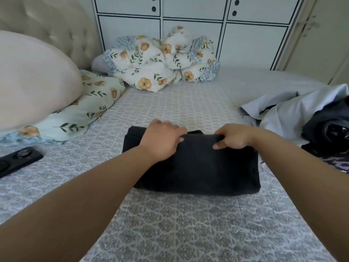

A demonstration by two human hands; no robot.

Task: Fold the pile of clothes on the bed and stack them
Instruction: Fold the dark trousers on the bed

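Folded black garment is laid mid-bed on the patterned sheet. Its far edge is pinched by the right hand; left hand is pressed flat on it. Unfolded clothes pile is right of garment; floral duvet is beyond.

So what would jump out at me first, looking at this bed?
Two bare arms reach in to a folded black garment mid-bed: the left hand lies over its far edge, the right hand grips that edge. To the right sits a loose pile of clothes, pale blue and dark. A crumpled floral blanket lies at the far side by white cabinets.
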